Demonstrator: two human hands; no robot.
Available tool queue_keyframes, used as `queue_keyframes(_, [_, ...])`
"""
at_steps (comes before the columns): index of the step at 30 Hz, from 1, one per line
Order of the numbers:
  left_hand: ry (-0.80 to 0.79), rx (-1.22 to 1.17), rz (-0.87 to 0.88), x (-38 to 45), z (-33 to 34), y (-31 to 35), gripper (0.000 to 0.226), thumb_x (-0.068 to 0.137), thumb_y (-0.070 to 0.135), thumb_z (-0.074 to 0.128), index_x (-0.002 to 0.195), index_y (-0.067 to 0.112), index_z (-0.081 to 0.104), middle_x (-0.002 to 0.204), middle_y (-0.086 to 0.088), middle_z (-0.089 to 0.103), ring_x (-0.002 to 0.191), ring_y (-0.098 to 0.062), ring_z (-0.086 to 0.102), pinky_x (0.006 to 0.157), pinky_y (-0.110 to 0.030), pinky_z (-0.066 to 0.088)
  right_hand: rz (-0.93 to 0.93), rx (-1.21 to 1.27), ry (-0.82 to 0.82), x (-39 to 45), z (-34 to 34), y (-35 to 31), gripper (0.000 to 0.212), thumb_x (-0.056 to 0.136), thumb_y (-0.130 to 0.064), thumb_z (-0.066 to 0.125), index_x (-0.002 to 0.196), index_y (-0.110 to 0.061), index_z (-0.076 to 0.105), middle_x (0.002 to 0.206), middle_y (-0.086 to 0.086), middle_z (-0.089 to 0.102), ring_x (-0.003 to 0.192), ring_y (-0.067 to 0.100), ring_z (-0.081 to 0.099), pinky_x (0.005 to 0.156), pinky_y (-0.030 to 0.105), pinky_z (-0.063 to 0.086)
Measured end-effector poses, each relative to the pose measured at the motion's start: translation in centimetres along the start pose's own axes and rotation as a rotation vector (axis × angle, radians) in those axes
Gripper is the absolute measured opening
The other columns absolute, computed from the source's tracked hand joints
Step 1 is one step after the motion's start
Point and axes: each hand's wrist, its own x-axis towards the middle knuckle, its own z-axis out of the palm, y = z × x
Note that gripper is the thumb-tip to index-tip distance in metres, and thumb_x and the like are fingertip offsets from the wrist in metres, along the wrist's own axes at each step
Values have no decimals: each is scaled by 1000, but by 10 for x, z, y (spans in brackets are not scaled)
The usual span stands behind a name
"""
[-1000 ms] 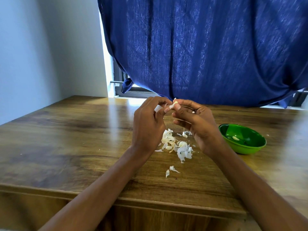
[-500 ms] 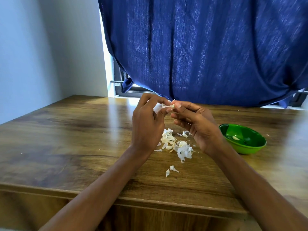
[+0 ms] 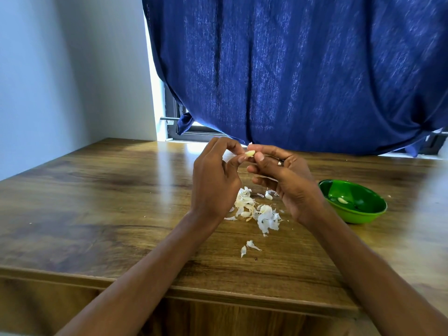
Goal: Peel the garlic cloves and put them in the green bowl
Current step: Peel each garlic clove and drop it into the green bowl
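Observation:
Both hands are raised above the middle of the wooden table (image 3: 97, 214). A small pale garlic clove (image 3: 250, 154) is pinched between the thumb and forefinger of my right hand (image 3: 286, 180). My left hand (image 3: 215, 180) has its fingertips at the clove's left end, pinching at its skin. Below the hands lies a pile of white garlic skins and a few cloves (image 3: 257, 210). The green bowl (image 3: 363, 212) stands to the right of my right hand, with one peeled clove (image 3: 342, 200) inside.
Two loose skin scraps (image 3: 247, 247) lie nearer the table's front edge. A dark blue curtain (image 3: 303, 69) hangs behind the table over a window. A pale wall stands on the left.
The hands have shifted slightly; the clove shows more plainly between the right thumb and forefinger, and the left fingers have drawn a little away to its left end.

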Motion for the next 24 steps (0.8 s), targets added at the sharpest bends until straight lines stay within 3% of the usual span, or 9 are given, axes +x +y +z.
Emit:
queue_keyframes(6, [0, -19, -5, 0, -1, 1, 11, 90, 0, 72, 95, 8, 66, 89, 6, 68, 82, -8, 63, 65, -33, 54, -34, -86, 30, 0, 0, 1, 21, 89, -15, 68, 109, -17, 73, 101, 4, 78, 85, 10, 71, 66, 28, 56])
queue_keyframes(10, [13, -48, -25, -1, -1, 3, 9, 91, 4, 73, 95, 9, 67, 88, 9, 69, 65, -15, 63, 55, -37, 51, -63, -106, 67, 1, -1, 2, 21, 92, -17, 67, 112, -15, 73, 101, 4, 78, 85, 12, 71, 63, 27, 55])
queue_keyframes(14, [27, -59, -56, -1, -1, 5, 14, 92, 8, 73, 103, 14, 68, 89, 22, 66, 75, -9, 68, 58, -35, 56, -67, -114, 81, 3, -3, 3, 24, 92, -19, 68, 114, -13, 72, 101, 3, 78, 83, 11, 71, 62, 26, 55])
queue_keyframes(17, [17, -78, -72, -1, -2, 4, 14, 93, 8, 71, 104, 17, 73, 93, 20, 71, 65, -6, 68, 55, -36, 56, -63, -109, 92, 3, -3, 4, 24, 91, -19, 69, 113, -11, 72, 99, 3, 78, 80, 10, 71, 59, 25, 55])
queue_keyframes(24, [-21, -47, -36, -1, -1, 1, 13, 92, 15, 75, 105, 17, 76, 101, 14, 73, 86, -4, 69, 61, -37, 58, -177, -319, 97, 2, -3, 4, 20, 82, -25, 76, 100, -15, 76, 91, -3, 78, 75, 9, 72, 58, 25, 58])
